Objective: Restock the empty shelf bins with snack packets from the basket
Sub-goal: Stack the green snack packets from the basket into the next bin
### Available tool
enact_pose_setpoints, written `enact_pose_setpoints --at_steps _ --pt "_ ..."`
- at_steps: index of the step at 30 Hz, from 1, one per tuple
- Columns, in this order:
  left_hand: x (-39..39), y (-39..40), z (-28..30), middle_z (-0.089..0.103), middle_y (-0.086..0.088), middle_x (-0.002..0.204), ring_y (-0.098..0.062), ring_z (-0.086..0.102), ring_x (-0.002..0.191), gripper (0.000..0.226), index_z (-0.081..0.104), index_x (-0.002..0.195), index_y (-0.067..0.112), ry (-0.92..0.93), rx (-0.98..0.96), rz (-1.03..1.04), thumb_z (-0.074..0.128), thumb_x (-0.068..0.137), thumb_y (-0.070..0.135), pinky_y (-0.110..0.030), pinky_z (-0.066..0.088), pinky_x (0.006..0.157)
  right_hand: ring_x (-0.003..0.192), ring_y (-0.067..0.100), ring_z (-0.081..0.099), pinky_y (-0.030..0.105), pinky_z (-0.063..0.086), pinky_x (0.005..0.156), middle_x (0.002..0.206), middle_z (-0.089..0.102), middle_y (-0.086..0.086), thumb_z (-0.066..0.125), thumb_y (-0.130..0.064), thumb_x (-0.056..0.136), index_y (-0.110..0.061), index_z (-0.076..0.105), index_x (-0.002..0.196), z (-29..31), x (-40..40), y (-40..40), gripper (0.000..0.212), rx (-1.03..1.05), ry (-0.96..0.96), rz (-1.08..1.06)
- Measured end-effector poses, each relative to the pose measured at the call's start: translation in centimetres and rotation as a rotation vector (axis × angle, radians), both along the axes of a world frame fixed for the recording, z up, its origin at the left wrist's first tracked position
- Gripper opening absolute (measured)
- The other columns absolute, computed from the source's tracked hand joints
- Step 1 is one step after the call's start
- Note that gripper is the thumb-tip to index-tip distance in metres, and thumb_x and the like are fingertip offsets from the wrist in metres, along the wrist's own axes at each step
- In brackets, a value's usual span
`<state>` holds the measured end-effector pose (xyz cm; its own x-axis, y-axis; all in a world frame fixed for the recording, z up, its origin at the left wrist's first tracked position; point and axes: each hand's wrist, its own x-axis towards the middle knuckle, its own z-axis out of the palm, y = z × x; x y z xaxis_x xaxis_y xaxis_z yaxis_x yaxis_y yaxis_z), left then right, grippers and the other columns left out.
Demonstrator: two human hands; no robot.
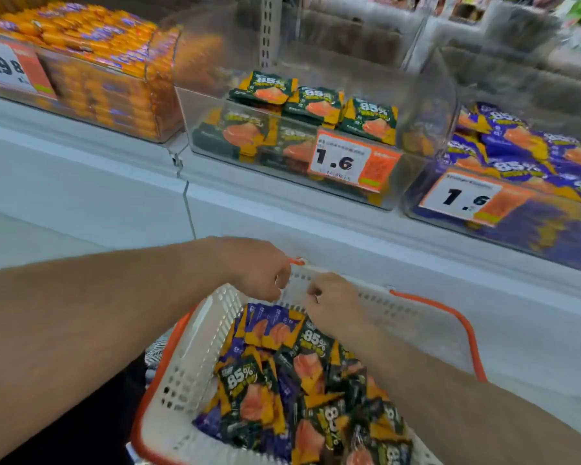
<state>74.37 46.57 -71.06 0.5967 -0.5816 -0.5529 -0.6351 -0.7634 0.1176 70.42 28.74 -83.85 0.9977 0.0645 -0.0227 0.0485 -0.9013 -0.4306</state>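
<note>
Hands, left hand (259, 270) and right hand (332, 297), curl empty above the basket (188, 364), so mixed green and purple packets (302, 370) risk landing in wrong bins.

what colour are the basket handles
Orange, on a white perforated basket; the handle on the right side shows it best in the head view.

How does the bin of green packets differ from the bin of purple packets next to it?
The green-packet bin holds a thin, patchy layer well below its rim; the purple-packet bin is heaped much fuller. The green-packet bin's packets are dark green and orange, the purple-packet bin's purple and orange. Both are clear plastic and carry a 1.6 price tag.
</note>
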Motion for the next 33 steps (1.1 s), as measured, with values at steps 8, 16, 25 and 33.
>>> enact_pose_setpoints --at_steps 8,16,25,33 --pt "0.5 -1.5 -1.2 0.066 0.004 0.109 -0.019 0.061 0.103 0.030 0.065 0.115 0.019 0.039 0.050 -0.032 0.049 0.092 0.029 -0.041 0.051 0.092 0.116 0.024 0.055 0.039 0.050 0.094 0.131 0.055 0.001 0.070 -0.049 0.071 -0.027 0.047 0.129 -9.1 -3.1 -2.1 0.066 -0.088 0.523 -0.233" --pt "2.0 -2.5 -1.4 0.062 0.003 0.117 -0.017 0.059 0.103 0.033 0.061 0.123 0.019 0.075 0.090 -0.030 0.045 0.096 0.029 -0.036 0.052 0.091 0.142 0.031 0.022 0.047 0.023 0.115 0.157 0.019 0.004 0.072 -0.069 0.063 -0.019 0.011 0.152 -11.5 -2.9 -1.5 0.119 -0.264 0.581 -0.198" --pt "2.8 -3.3 -1.3 0.059 0.005 0.121 -0.013 0.054 0.099 0.034 0.058 0.126 0.026 0.076 0.023 0.045 0.051 0.093 0.030 -0.026 0.042 0.080 0.116 0.022 0.054 0.034 0.045 0.097 0.123 0.056 0.001 0.063 -0.016 0.089 -0.021 0.053 0.123 -7.4 -2.0 -0.1 0.035 0.087 0.410 -0.125" --pt "3.5 0.7 4.8 0.050 0.004 0.138 -0.017 0.051 0.118 0.062 0.038 0.143 0.023 0.109 -0.117 0.245 0.061 0.091 0.048 -0.027 0.040 0.090 0.091 0.019 0.056 0.035 0.048 0.080 0.099 0.056 -0.004 0.056 -0.019 0.096 -0.022 0.063 0.106 7.9 1.3 1.4 0.012 0.214 0.248 0.124"
